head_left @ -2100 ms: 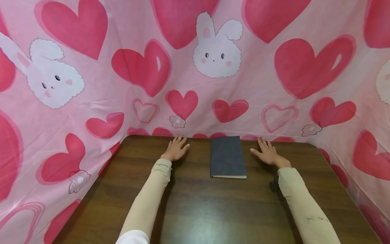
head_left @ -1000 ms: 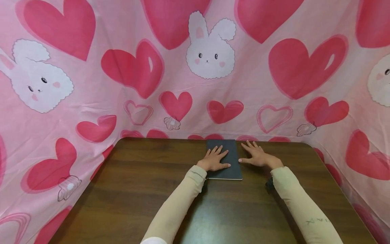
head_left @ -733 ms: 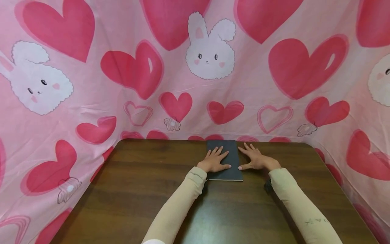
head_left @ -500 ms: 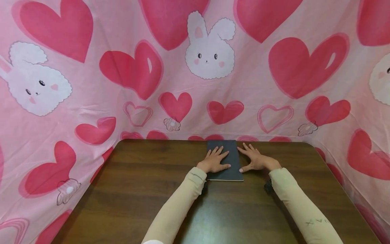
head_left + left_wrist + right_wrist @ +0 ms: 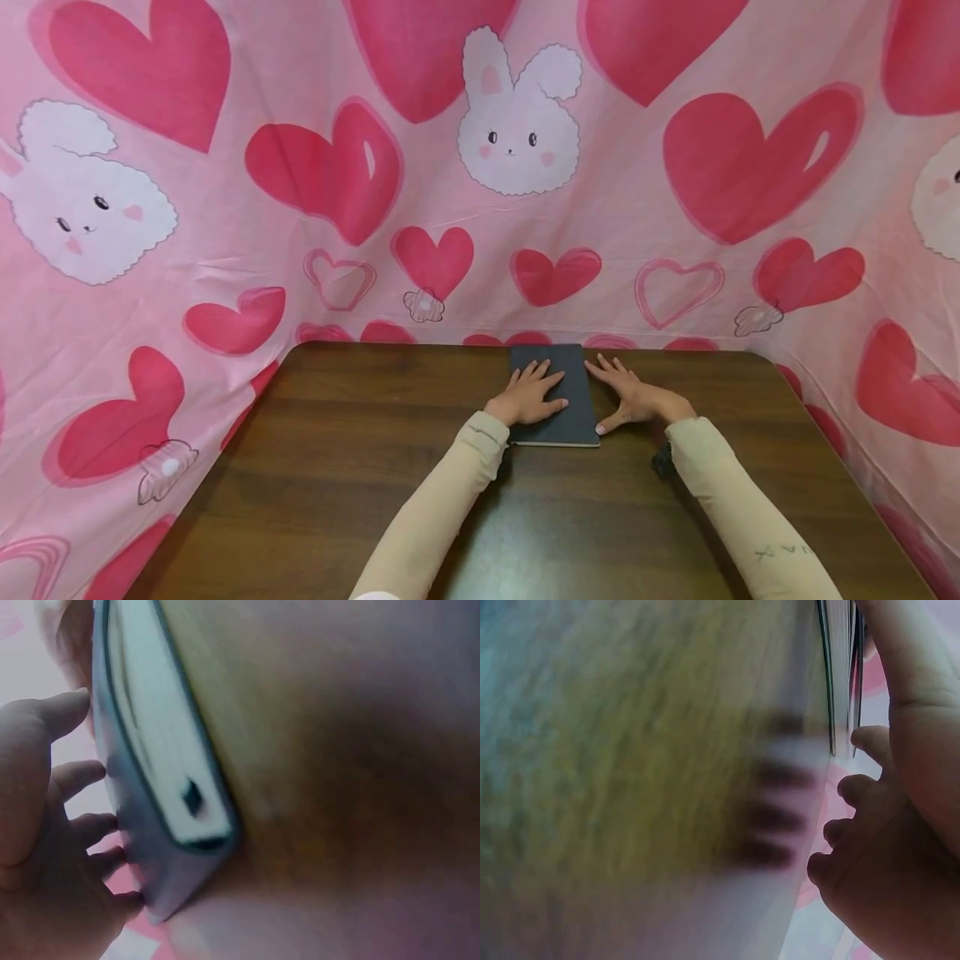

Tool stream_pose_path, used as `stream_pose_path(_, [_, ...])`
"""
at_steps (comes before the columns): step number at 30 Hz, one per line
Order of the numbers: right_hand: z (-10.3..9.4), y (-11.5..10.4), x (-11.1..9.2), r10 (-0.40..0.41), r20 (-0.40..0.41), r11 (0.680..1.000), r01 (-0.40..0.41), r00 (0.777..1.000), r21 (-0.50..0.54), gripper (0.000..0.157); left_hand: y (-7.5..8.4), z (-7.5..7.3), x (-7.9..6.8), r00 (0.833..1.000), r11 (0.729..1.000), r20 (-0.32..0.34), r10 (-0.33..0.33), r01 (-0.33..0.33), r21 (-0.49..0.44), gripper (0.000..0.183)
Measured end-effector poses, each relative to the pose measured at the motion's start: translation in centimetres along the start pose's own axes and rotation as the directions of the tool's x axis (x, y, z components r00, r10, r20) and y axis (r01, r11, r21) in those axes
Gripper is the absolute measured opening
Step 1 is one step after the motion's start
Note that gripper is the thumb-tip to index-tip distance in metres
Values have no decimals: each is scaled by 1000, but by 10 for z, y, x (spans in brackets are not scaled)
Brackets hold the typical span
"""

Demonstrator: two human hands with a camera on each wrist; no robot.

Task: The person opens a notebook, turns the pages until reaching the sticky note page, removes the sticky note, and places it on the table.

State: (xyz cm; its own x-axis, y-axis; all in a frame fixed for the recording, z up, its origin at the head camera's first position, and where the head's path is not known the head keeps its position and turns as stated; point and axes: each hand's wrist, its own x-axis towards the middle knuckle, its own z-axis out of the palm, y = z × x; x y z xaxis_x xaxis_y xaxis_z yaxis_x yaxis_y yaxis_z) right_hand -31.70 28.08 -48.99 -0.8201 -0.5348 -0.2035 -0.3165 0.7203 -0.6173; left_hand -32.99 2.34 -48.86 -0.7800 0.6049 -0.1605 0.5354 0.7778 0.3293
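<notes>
A dark grey notebook [image 5: 579, 392] lies flat near the far edge of the table, its pages edge facing me. My left hand [image 5: 528, 396] rests on its cover with fingers straight and spread. At the notebook's right side is my right hand [image 5: 633, 398], fingers spread, the thumb tip at the front right edge. In the left wrist view, left fingertips touch the cover of the notebook [image 5: 139, 825], whose white pages show. From the right wrist, the notebook [image 5: 840, 667] appears as a thin edge beside the right hand [image 5: 907, 825]; the thumb's tip is cut off there.
The brown wooden table [image 5: 337, 467] has rounded far corners. A pink cloth [image 5: 600, 208] printed with hearts and rabbits hangs behind it and along both sides. Dark wrist cameras sit under both sleeves.
My left hand came from the table at the left onto the notebook and stays there. My right hand moved left to the notebook's right edge, its thumb sliding toward the front corner.
</notes>
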Motion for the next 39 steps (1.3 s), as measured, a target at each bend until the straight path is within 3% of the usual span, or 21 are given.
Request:
stream_pose_path(7, [-5,-5,-2,-30,-47,1000,30,998,1,126,5,-6,-1,1000,1000,-22,9,-9,-25,63])
stream_pose_path(20, [-26,-28,-1,-70,-72,998,69,995,-9,123,24,-25,-10,995,998,-81,63,-61,22,62])
stream_pose_path(31, [-30,-46,2,-110,-121,994,107,987,-31,119,35,-44,-13,987,995,-151,60,-47,89,66])
stream_pose_path(39, [-24,-55,4,-128,-165,991,122,978,-46,113,41,-57,-21,977,982,-202,68,-29,188,60])
